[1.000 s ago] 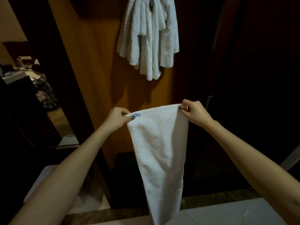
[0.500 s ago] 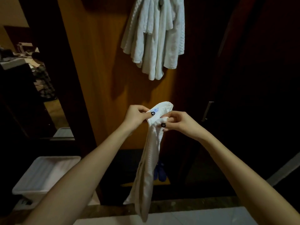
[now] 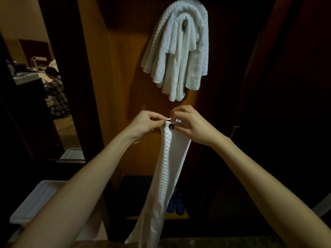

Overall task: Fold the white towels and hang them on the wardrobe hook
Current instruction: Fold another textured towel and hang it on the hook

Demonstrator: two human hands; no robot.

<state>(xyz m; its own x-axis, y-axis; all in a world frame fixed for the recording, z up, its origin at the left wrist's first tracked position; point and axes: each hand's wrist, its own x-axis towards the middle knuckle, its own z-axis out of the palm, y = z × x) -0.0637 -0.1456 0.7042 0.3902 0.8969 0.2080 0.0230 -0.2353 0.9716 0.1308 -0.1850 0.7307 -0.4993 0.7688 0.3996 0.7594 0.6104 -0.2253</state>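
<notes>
Off to the far left, in a dark-framed opening or mirror (I can't tell which), a person in a checked shirt [image 3: 57, 90] sits low in a dim room with cluttered surfaces beside them. Down in the lower left corner there's a white plastic bin [image 3: 34, 203], partly hidden behind my left forearm.

Moving across, the orange-brown wardrobe panel [image 3: 121, 83] fills the middle. Right in front of it is my left hand [image 3: 143, 123], fingers curled in, pinching the top edge of the white towel [image 3: 167, 176]. The towel is gathered narrow, folded lengthwise, with its waffle weave running down the front fold. It hangs straight down from my hands, and its lower end reaches the bottom of the view.

Up above, well apart from my hands, a bunch of white towels [image 3: 179, 56] is draped over the metal hook [image 3: 186, 22] on the panel, their tails hanging at uneven lengths.

Back down, and my right hand [image 3: 193, 126] is just beside the left on that same top edge. Thumb and fingers are nipped onto the cloth, one dark-painted nail showing against the white. So both hands have hold of the towel's top, close together.

Low down, just right of the hanging towel, a pair of blue shoes [image 3: 176, 204] sits on the wardrobe floor. Further right it's nearly all shadow: a dark door with a pale metal handle [image 3: 234, 131] catching a little light.
</notes>
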